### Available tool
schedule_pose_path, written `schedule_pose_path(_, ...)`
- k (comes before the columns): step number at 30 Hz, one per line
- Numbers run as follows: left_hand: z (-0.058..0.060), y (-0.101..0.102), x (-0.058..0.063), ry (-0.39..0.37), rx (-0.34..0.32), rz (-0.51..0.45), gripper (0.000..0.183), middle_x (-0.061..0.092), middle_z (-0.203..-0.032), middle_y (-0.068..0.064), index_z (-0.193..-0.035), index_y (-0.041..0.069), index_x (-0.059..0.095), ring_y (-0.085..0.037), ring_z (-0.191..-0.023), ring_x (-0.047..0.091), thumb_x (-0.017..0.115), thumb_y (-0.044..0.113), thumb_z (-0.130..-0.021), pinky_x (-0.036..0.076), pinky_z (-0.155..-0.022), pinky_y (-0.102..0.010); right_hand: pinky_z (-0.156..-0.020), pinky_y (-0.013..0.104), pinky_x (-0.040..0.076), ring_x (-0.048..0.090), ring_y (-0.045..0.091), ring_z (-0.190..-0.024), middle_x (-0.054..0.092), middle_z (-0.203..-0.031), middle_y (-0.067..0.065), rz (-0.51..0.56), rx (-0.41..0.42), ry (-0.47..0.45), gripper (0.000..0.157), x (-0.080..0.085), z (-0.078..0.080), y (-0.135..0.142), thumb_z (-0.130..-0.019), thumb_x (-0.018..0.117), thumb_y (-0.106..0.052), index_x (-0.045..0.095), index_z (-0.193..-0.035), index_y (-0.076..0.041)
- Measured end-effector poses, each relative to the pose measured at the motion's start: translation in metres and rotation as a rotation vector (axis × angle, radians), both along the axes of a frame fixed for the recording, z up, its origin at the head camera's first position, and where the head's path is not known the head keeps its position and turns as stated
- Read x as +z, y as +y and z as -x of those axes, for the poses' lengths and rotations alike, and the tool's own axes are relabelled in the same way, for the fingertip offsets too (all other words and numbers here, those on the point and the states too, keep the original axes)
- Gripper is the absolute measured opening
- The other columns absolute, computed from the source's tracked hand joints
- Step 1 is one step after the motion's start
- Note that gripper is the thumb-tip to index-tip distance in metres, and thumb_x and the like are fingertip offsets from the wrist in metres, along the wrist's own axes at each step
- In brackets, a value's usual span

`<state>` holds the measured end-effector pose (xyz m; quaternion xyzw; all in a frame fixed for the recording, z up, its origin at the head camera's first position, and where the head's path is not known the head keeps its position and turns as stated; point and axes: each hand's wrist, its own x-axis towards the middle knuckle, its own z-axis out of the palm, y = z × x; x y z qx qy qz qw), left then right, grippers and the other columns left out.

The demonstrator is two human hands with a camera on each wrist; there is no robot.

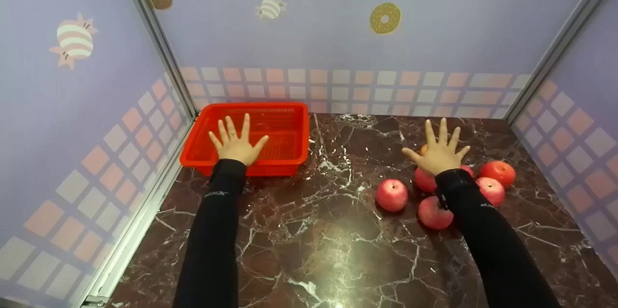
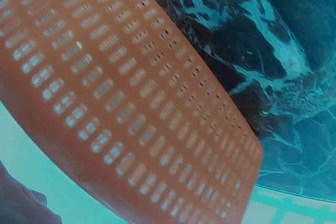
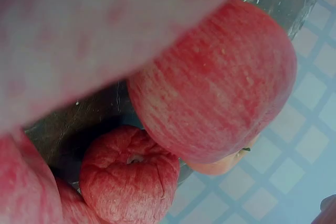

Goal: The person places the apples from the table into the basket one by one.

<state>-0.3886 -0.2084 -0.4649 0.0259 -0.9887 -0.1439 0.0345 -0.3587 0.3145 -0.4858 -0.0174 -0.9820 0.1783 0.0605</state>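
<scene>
My left hand (image 1: 236, 146) is spread, palm down, over the front left part of a red plastic basket (image 1: 303, 156), and holds nothing. In the left wrist view the slotted wall of this basket (image 2: 131, 77) fills much of the picture. My right hand (image 1: 438, 153) is also spread, palm down, above a group of apples, with nothing in its grip. One apple (image 1: 392, 195) lies left of the group, another (image 1: 435, 212) sits beside my right sleeve. The right wrist view shows a large apple (image 3: 220, 77) and a wrinkled red one (image 3: 131, 182) close up.
An orange-red fruit (image 1: 497, 174) and a pinkish apple (image 1: 490, 191) lie right of my right forearm. An orange fruit (image 1: 423, 149) shows partly behind my right hand. The dark marble tabletop (image 1: 309, 231) is enclosed by patterned panels (image 1: 328, 33) at the back and sides.
</scene>
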Motion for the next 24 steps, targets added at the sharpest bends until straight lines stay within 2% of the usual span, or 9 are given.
schedule_pose_path(7,-0.006,-0.030,0.007,-0.019,0.081,-0.009,0.095,-0.030,-0.162,-0.027,-0.165,0.027,-0.012,-0.049,-0.152,-0.026,0.023,0.080,-0.095,-0.021,-0.115,-0.072,-0.105,0.088,-0.009,-0.020,0.055,-0.152,-0.018,-0.172,0.016,0.011,0.029,0.008,0.111,0.002,-0.005,-0.009,-0.086,0.051,-0.081,-0.001,-0.167,-0.024)
schedule_pose_path(14,-0.013,-0.061,0.004,-0.055,0.173,-0.057,0.102,-0.027,-0.161,-0.033,-0.164,0.021,-0.016,-0.053,-0.151,-0.025,0.015,0.086,-0.091,-0.019,-0.115,-0.074,-0.106,0.089,-0.002,-0.012,0.057,-0.153,-0.009,-0.173,0.019,-0.018,0.075,0.025,0.110,0.004,-0.013,-0.021,-0.086,0.050,-0.082,0.005,-0.167,-0.023)
schedule_pose_path(20,-0.021,-0.075,-0.001,-0.093,0.257,-0.118,0.100,-0.023,-0.162,-0.035,-0.164,0.018,-0.016,-0.054,-0.152,-0.021,0.021,0.080,-0.095,-0.014,-0.117,-0.075,-0.108,0.087,-0.002,-0.011,0.057,-0.154,-0.010,-0.173,0.017,-0.042,0.113,-0.003,0.107,0.010,-0.021,-0.035,-0.088,0.050,-0.080,0.002,-0.167,-0.027)
schedule_pose_path(24,-0.023,-0.081,-0.006,-0.116,0.291,-0.175,0.099,-0.019,-0.164,-0.036,-0.163,0.015,-0.019,-0.056,-0.153,-0.017,0.023,0.076,-0.097,-0.005,-0.120,-0.074,-0.110,0.086,0.000,-0.010,0.057,-0.153,-0.014,-0.173,0.016,-0.063,0.144,-0.028,0.107,0.012,-0.029,-0.046,-0.088,0.050,-0.081,-0.002,-0.166,-0.030)
